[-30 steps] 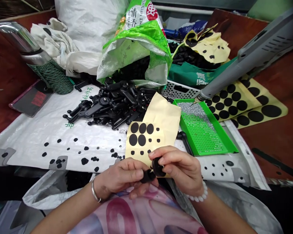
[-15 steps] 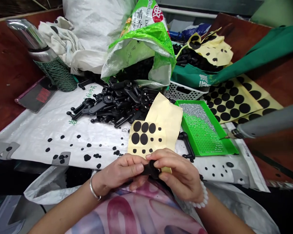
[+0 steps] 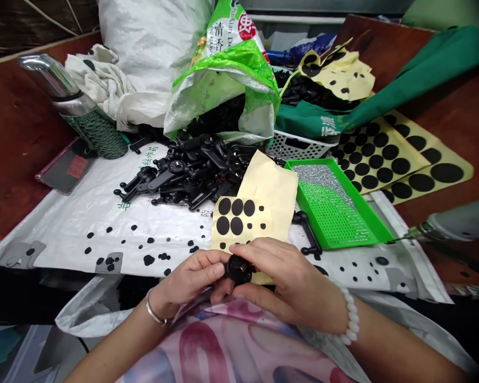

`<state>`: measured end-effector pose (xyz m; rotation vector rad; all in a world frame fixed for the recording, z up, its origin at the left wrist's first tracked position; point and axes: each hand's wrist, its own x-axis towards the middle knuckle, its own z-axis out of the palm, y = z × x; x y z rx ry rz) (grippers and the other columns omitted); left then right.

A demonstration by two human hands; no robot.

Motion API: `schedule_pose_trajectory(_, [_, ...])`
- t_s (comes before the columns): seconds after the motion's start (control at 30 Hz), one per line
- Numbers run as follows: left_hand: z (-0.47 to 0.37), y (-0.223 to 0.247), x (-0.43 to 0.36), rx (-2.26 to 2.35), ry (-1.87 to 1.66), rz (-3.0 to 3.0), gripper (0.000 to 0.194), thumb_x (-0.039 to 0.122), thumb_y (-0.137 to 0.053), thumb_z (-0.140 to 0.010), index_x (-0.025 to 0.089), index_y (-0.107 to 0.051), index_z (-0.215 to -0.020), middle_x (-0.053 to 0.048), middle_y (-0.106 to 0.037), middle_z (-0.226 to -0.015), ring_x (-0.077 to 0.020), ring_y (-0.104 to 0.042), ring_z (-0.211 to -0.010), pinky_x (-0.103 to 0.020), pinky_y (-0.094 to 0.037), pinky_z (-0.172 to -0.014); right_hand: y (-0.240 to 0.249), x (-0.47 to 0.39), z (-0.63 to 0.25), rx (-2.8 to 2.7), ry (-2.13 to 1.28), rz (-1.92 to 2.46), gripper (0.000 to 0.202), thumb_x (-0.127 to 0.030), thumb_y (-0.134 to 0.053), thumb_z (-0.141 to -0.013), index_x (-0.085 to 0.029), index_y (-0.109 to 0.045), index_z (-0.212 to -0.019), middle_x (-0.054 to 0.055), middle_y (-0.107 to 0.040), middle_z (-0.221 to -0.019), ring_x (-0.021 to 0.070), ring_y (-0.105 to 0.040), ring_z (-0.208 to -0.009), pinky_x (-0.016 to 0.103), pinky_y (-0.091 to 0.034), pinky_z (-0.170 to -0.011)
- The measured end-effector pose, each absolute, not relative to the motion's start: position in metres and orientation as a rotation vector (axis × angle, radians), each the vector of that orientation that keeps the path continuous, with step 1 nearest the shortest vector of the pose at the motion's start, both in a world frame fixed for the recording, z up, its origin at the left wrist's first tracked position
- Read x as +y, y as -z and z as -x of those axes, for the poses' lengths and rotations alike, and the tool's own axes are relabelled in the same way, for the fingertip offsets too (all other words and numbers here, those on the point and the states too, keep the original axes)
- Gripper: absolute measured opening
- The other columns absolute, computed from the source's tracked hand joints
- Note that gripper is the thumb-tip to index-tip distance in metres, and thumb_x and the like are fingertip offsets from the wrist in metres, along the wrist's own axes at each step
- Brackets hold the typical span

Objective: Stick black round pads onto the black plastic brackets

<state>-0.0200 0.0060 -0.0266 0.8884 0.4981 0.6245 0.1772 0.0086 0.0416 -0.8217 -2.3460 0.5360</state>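
In front of my lap, my left hand (image 3: pixel 199 276) is closed, its thumb and fingers pinching a black plastic part (image 3: pixel 239 269) with a round, hollow end facing up. My right hand (image 3: pixel 281 274) curves around the other side of that part, fingers above it and thumb below, seemingly gripping its edge. Just beyond the hands lies a cream sticker sheet (image 3: pixel 277 205) with black round pads (image 3: pixel 236 226) on it. A heap of black plastic arms (image 3: pixel 199 170) sits behind the sheet. To its right is a single black arm (image 3: pixel 309 234).
A green tray (image 3: pixel 339 213) of small metal screws stands at right, beside a grey electric screwdriver (image 3: pixel 451 226). Sticker sheets (image 3: pixel 421 182) lie behind. At left are a steel flask (image 3: pixel 85 119) and a phone (image 3: pixel 67 166). A green-white bag (image 3: pixel 227 74) stands at the back.
The black part has turned so that its round hollow end shows. My right hand has shifted from pinching its edge to spreading around it. The camera view has shifted slightly.
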Motion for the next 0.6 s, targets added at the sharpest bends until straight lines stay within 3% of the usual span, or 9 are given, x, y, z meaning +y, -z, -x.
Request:
schedule_pose_trajectory(0.2, [0.025,0.034,0.007,0.55,-0.662,-0.821,0.031,0.041,-0.056,-0.081,0.01,-0.057,-0.076,0.0,-0.053,-0.053,-0.0069,-0.044,-0.041,-0.02,-0.033,-0.046,-0.04,0.014,-0.168,-2.37,-0.601,0.902,0.033,-0.041,-0.053,-0.084,-0.011,-0.057,-0.098,0.007,-0.062,-0.074,0.0162,-0.055,-0.067,0.029,-0.043,-0.062])
schedule_pose_trajectory(0.37, [0.02,0.034,0.008,0.539,-0.7,-0.785,0.033,0.044,-0.056,-0.08,0.011,-0.057,-0.079,0.002,-0.05,-0.049,-0.0063,-0.042,-0.037,-0.019,-0.03,-0.043,-0.036,0.014,-0.167,-2.275,-0.6,0.95,0.026,-0.037,-0.059,-0.08,-0.013,-0.058,-0.087,0.003,-0.057,-0.067,0.0144,-0.051,-0.062,0.027,-0.041,-0.057])
schedule_pose_trajectory(0.6, [0.017,0.035,0.012,0.543,-0.64,-0.854,0.036,0.046,-0.055,-0.081,0.01,-0.058,-0.078,0.0,-0.051,-0.05,-0.0074,-0.042,-0.041,-0.021,-0.032,-0.048,-0.035,0.014,-0.176,-2.376,-0.664,0.874,0.039,-0.029,-0.054,-0.084,-0.01,-0.047,-0.118,0.009,-0.062,-0.088,0.0172,-0.056,-0.076,0.029,-0.045,-0.067])
